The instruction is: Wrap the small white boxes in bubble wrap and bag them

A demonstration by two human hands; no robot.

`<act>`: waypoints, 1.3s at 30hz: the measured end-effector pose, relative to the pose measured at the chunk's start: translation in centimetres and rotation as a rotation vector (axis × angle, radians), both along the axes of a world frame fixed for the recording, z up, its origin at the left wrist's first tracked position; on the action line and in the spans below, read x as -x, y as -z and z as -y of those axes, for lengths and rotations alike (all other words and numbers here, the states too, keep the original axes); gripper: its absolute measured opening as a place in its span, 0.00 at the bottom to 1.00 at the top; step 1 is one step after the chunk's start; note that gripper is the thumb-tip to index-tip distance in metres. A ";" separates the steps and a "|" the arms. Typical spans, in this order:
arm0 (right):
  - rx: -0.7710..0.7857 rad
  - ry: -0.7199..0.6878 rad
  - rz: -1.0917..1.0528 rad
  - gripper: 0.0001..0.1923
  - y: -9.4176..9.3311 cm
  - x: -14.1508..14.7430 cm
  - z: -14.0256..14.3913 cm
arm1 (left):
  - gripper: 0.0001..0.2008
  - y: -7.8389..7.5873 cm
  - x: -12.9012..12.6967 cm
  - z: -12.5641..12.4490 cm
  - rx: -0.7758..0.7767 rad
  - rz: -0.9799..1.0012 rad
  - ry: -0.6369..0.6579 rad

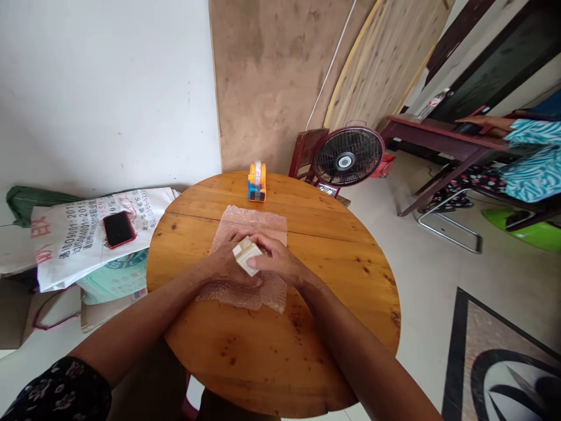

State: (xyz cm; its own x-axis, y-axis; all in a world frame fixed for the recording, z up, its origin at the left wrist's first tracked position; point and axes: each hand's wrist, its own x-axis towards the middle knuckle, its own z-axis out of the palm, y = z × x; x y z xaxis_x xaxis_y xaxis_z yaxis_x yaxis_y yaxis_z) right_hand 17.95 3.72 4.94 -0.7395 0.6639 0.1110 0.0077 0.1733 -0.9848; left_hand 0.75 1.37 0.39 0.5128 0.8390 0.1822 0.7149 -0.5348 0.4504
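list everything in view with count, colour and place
Table: 1, brown, centre
Bubble wrap: 1, clear, on table
Tape dispenser: 1, orange-blue, table's far edge
Box: 1, beige, above bubble wrap
Sack: 1, white, left of table
Phone: 1, black, on sack
Bag: 1, dark green, behind sack
Fan: 1, black, beyond table
Desk: 1, dark red, upper right
Bottle: 1, clear, on desk
Person: 1, blue-white clothing, far right
Curved board: 1, pale wood, back wall
Left grip: 1, bare, left of box
Right grip: 1, bare, on box

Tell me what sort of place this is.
Probably a room in a home, perhaps doubling as a workspace: there's a round wooden table, bubble wrap spread on it, and an electric fan beyond.
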 end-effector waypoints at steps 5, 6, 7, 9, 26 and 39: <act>0.301 0.255 -0.176 0.20 3.5 -0.8 -2.5 | 0.42 0.5 0.6 -0.6 -0.088 -0.016 0.098; 0.317 0.279 -0.189 0.20 3.8 -1.0 -2.7 | 0.41 0.5 0.8 -0.8 -0.081 -0.014 0.111; 0.327 0.297 -0.193 0.19 3.9 -1.3 -2.9 | 0.39 0.4 1.1 -0.9 -0.066 -0.011 0.112; 0.332 0.315 -0.172 0.18 4.2 -1.7 -3.0 | 0.37 0.2 1.7 -0.9 -0.013 -0.023 0.069; -0.421 0.109 0.317 0.27 3.0 -1.3 -1.0 | 0.43 0.4 5.5 -0.5 0.091 0.032 0.055; -0.456 0.097 0.423 0.17 2.5 -1.2 -1.4 | 0.44 0.1 5.7 -0.5 0.121 0.065 0.061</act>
State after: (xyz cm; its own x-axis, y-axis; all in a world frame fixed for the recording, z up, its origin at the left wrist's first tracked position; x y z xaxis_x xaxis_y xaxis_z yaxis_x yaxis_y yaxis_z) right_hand 19.10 5.10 2.45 -0.7203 0.6849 0.1096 0.4170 0.5538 -0.7207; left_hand -4.97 1.87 0.29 0.5539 0.8244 0.1162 0.6499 -0.5153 0.5587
